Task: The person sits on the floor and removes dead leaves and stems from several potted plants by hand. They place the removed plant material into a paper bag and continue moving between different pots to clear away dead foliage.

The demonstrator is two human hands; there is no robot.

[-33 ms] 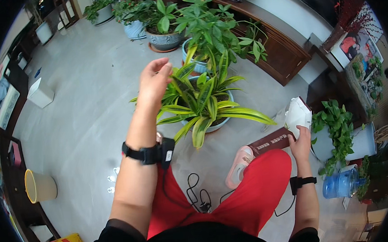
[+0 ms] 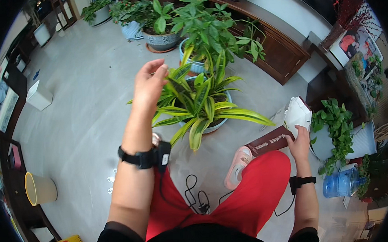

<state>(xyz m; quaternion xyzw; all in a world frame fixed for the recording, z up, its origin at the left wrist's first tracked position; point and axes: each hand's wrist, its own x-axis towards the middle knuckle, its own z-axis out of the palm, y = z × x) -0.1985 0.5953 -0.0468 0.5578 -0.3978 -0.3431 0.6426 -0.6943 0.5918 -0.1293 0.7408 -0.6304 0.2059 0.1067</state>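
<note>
My left hand (image 2: pixel 148 83) is raised beside the upper left of a potted plant (image 2: pixel 199 98) with long yellow-edged green leaves. Its fingers are curled toward the thumb; what they pinch, if anything, is too small to make out. My right hand (image 2: pixel 299 143) is closed on an opened dark brown carton (image 2: pixel 269 142) with a white inside (image 2: pixel 298 116), tilted beside my right knee. The plant stands on the floor in a pale blue pot (image 2: pixel 214 127) in front of me. Both wrists wear black straps with cables.
More potted plants (image 2: pixel 161 40) line up beyond, along a dark wooden cabinet (image 2: pixel 284 58). On the right are a trailing plant (image 2: pixel 336 129) and a blue water bottle (image 2: pixel 340 183). At the left stand a yellow bin (image 2: pixel 40 188) and a white bin (image 2: pixel 39 96). Black cable (image 2: pixel 194 193) lies between my legs.
My left hand and forearm have shifted slightly left. The right hand keeps its grip on the carton, nearly unmoved.
</note>
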